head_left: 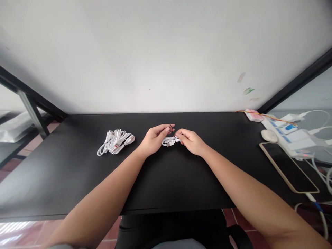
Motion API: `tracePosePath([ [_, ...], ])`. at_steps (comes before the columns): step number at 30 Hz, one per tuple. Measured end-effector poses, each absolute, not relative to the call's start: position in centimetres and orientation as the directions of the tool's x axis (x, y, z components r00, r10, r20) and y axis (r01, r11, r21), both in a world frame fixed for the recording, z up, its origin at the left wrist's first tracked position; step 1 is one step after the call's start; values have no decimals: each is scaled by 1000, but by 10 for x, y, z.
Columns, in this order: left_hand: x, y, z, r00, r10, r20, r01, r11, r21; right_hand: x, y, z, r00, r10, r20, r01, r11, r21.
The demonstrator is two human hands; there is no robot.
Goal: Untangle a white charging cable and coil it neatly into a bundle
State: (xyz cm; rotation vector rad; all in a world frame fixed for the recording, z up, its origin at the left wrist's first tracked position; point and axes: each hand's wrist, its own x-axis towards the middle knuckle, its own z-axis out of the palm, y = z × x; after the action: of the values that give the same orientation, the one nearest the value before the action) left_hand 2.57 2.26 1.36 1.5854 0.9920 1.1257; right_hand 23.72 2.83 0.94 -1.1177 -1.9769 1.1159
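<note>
A white charging cable point(169, 141), folded into a small bundle, lies on the black table between my two hands. My left hand point(155, 139) pinches a thin black twist tie point(171, 128) between thumb and forefinger, just above the bundle. The fingers of my right hand point(190, 140) are closed on the right part of the cable bundle, where the tie meets it. A metal plug shows at the bundle's lower edge. Left of my hands, a pile of white cables point(116, 141), bundled with black ties, rests on the table.
At the right stand a white power strip point(278, 129) with chargers plugged in, a white mouse point(269, 135), a pink-and-white box point(253, 115) and a phone point(289, 167) with a cable attached. Behind the table point(77, 186) rises a white wall point(166, 62).
</note>
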Motion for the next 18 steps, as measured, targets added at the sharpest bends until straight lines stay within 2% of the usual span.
tracePosePath([
  [6,25,22,15,281,937,209,-21,-212,977,237,29,9,-501,864,56,355,264,-897],
  [18,21,22,19,227,963,149,-38,-144,989,237,28,10,-502,864,26,356,234,-905],
])
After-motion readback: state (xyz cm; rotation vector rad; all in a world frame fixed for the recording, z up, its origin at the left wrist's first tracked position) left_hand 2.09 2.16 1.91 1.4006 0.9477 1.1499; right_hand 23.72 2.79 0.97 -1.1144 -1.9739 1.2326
